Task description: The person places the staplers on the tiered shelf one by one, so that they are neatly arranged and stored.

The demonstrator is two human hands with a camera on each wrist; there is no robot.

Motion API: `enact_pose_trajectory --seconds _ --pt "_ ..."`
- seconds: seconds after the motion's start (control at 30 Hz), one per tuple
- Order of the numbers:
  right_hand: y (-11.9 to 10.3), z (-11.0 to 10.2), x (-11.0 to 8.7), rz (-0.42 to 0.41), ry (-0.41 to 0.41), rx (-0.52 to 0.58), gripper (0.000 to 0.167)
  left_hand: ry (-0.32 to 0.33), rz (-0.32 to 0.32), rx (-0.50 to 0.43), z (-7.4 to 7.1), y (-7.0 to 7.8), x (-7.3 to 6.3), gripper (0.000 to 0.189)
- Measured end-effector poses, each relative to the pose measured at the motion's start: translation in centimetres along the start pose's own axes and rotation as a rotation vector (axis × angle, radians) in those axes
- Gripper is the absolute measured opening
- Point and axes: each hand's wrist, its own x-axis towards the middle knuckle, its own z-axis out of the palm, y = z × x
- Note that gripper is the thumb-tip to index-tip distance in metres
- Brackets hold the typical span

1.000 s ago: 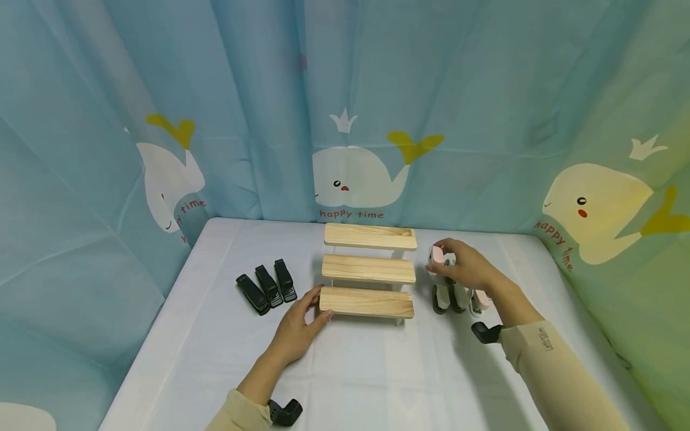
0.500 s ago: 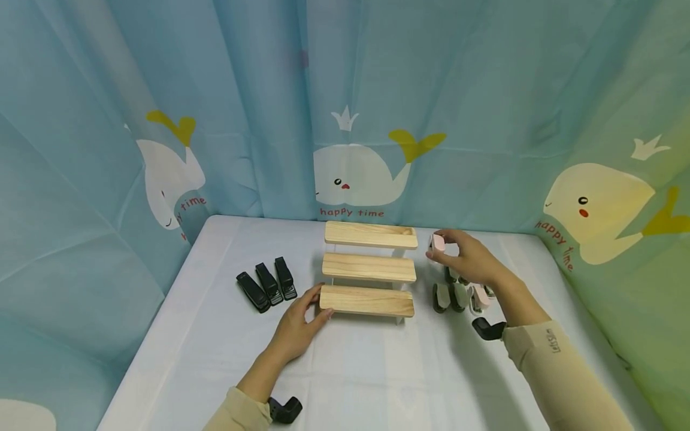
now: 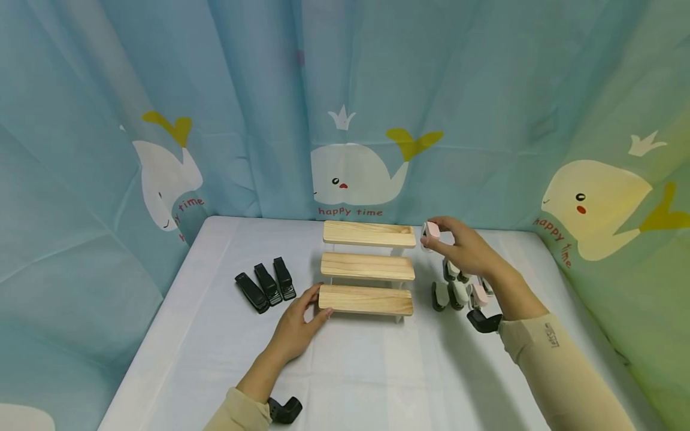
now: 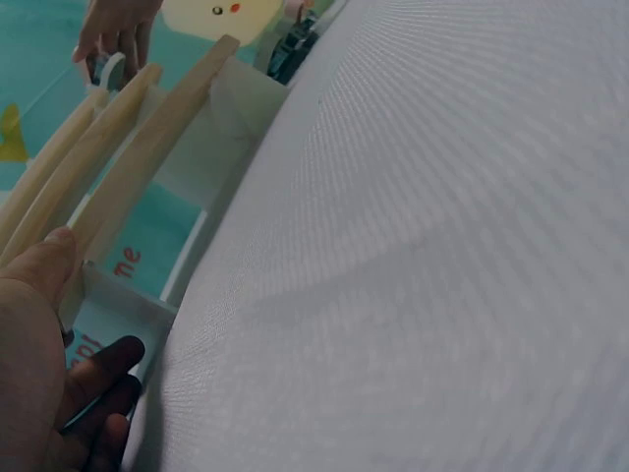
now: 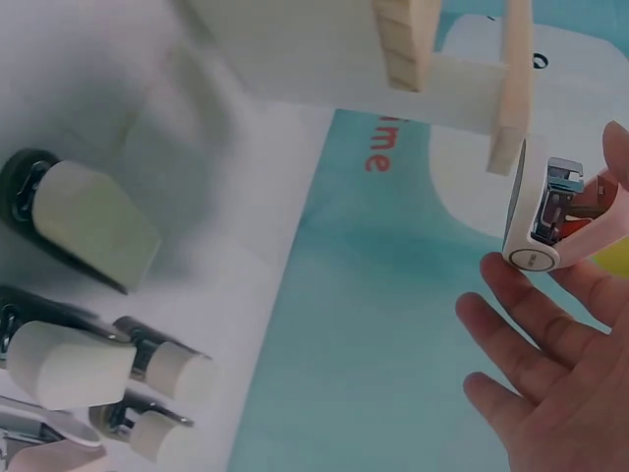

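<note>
In the head view my left hand (image 3: 296, 326) grips the left end of the lowest step of a three-tier wooden display shelf (image 3: 366, 300). The left wrist view shows the thumb (image 4: 44, 261) on the board, with the fingers lower down by the white side support (image 4: 123, 300). Up at the shelf's top right, my right hand (image 3: 468, 246) pinches a small pink-and-white stapler (image 3: 433, 230). Seen from the right wrist, this stapler (image 5: 526, 202) is raised close beside the end of the top board (image 5: 513, 93), its metal inside showing.
Several grey-green mini staplers (image 3: 440, 296) and another pink one (image 3: 478, 296) stand on the white-clothed table (image 3: 356, 371) right of the shelf. Three black staplers (image 3: 251, 293) lie to its left. A blue whale-print curtain (image 3: 259, 120) hangs right behind.
My right hand has carried the pink stapler up from the group on the right, back and slightly left towards the top step. The left hand has stayed in place on the shelf.
</note>
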Motion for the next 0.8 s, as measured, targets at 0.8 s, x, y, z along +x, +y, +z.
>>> enact_pose_trajectory --seconds 0.8 --pt "-2.7 0.6 1.6 -0.065 0.021 0.057 0.070 -0.001 0.001 -0.007 0.1 0.0 -0.1 0.074"
